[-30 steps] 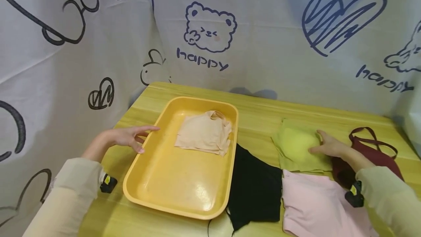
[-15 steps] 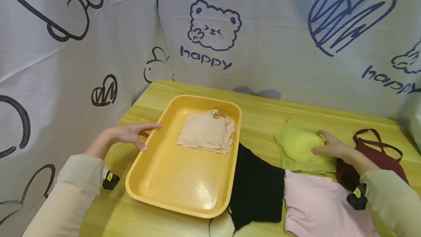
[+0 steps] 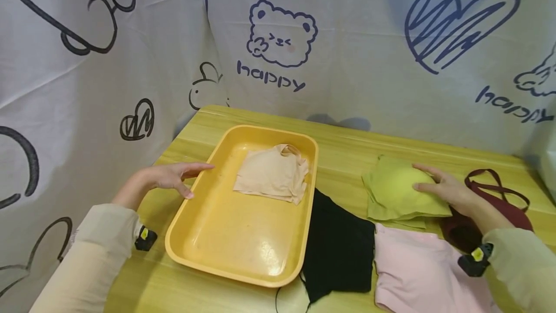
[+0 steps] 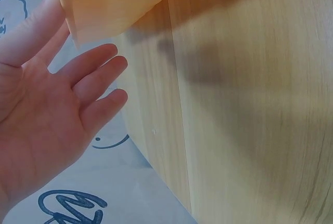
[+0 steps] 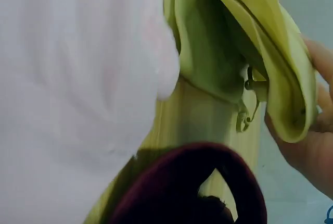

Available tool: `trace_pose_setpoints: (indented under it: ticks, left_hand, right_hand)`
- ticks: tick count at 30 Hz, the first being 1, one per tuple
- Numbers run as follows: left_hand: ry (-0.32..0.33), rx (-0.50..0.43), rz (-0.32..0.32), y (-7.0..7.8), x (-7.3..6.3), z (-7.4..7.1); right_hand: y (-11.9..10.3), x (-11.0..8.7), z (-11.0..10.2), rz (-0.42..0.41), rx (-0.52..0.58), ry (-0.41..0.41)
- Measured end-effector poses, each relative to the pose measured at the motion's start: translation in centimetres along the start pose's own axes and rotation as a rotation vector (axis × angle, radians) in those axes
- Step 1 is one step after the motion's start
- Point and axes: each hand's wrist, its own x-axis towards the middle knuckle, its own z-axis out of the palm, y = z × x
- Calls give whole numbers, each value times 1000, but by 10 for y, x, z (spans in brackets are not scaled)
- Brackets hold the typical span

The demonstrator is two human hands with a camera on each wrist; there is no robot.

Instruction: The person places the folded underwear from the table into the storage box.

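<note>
My left hand (image 3: pixel 169 180) rests at the left rim of a yellow plastic tray (image 3: pixel 239 245). Its thumb and index finger reach over the rim, while in the left wrist view the other fingers (image 4: pixel 104 81) lie loosely outside the wall. Inside the tray is a folded beige garment (image 3: pixel 269 173). At the right, my right hand (image 3: pixel 447 190) holds the right side of a folded yellow-green bra (image 3: pixel 395 190) with a domed cup. The right wrist view shows the bra's folded edge (image 5: pixel 291 94) raised between thumb and fingers, thin straps hanging beneath.
A black garment (image 3: pixel 339 245) lies against the tray's right side, partly hidden under its rim. Beside it is a folded pink garment (image 3: pixel 425 264). A maroon bra (image 3: pixel 499 202) with straps lies right of my right hand. A drawn-on white sheet (image 3: pixel 356 81) hangs behind the table.
My right hand has taken hold of the yellow-green bra and raised its right side, which has shifted slightly. The left hand stays at the tray rim.
</note>
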Motion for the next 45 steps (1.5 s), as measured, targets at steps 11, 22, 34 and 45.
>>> trace_pose_setpoints:
  ticks: [11, 22, 34, 45]
  left_hand:
    - [3, 0, -7, -2, 1, 0]
    - [16, 23, 4, 2, -1, 0]
    - [20, 36, -12, 1, 0, 1]
    - [15, 13, -23, -2, 1, 0]
  right_hand:
    - [-25, -7, 7, -43, 305, 74]
    - [-55, -14, 19, -216, 818, -12]
    - [-86, -15, 35, -379, 1096, -112]
    - [-109, -5, 56, -342, 1087, -49]
